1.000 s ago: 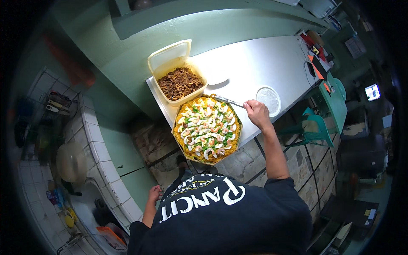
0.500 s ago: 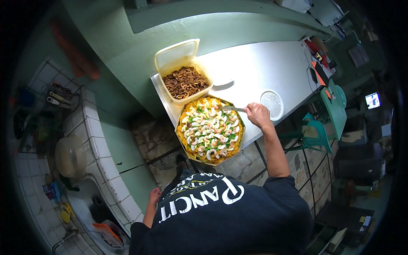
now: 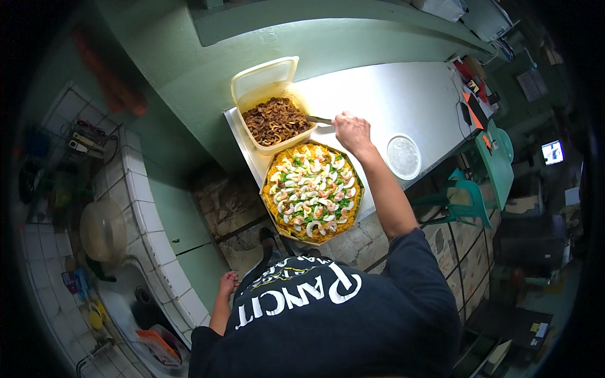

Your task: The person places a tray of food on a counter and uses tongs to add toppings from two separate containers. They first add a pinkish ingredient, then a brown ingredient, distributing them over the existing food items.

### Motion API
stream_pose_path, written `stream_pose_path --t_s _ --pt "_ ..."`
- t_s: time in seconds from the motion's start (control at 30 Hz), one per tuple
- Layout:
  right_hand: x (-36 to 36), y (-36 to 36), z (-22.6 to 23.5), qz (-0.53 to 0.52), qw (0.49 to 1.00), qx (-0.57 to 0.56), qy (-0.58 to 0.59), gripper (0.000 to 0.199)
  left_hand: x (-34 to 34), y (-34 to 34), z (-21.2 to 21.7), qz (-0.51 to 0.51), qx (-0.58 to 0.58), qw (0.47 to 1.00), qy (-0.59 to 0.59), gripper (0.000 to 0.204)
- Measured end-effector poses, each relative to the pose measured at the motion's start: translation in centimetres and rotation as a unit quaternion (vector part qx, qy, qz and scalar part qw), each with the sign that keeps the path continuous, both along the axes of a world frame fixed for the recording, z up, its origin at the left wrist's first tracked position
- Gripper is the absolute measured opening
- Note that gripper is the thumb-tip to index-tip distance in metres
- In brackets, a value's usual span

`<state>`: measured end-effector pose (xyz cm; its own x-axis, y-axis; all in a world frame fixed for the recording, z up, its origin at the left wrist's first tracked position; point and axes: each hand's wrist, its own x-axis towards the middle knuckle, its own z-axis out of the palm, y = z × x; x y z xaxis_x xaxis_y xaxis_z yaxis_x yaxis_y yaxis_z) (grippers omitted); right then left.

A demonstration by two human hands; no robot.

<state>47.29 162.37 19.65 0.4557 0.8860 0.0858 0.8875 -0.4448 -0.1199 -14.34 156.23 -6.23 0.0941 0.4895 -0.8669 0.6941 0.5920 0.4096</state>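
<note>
My right hand (image 3: pixel 351 131) grips the handle of a metal utensil (image 3: pixel 321 120), whose tip reaches over the right rim of a cream plastic tub (image 3: pixel 267 151). The kind of utensil does not show. Dark brown, shredded-looking food (image 3: pixel 275 123) fills much of the tub, and its lid (image 3: pixel 265 77) stands raised at the back. Just in front lies an eight-sided tray (image 3: pixel 304 242) of orange-yellow noodles topped with egg slices, shrimp and chopped greens. Down by my left side hangs my left hand (image 3: pixel 228 283), fingers loosely apart, with nothing visible in it.
A round translucent lid (image 3: pixel 403 156) lies on the white table (image 3: pixel 391 94) to the right. Past the table's right end stand a green plastic chair (image 3: pixel 469 198) and a green table (image 3: pixel 501 160). A tiled counter (image 3: pixel 148 217) with a sink (image 3: pixel 120 302) runs along my left.
My right hand has moved up and left with the utensil, from over the noodle tray to the tub's rim. The tray and tub stay where they were.
</note>
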Motion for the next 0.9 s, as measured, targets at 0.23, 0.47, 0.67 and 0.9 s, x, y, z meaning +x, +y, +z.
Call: stream_pose_path --t_s 0.23,0.47,0.67,0.9 --pt "1.1 3.4 -0.4 0.006 0.999 -0.026 -0.02 0.024 -1.1 -1.5 0.5 0.039 -0.001 0.999 0.0 0.029" --pt "1.2 -2.1 3.4 -0.03 0.996 0.058 0.06 0.026 -1.8 -1.9 -0.2 -0.004 -0.003 1.0 0.017 0.026" --pt "2.8 -14.7 0.5 -0.065 0.97 0.12 0.204 0.026 -0.1 -0.7 0.8 -0.014 -0.001 0.999 0.031 0.026" --pt "2.2 -24.3 -5.0 -0.169 0.94 0.105 0.276 0.024 1.4 0.7 2.1 -0.074 0.002 0.997 0.038 0.026"
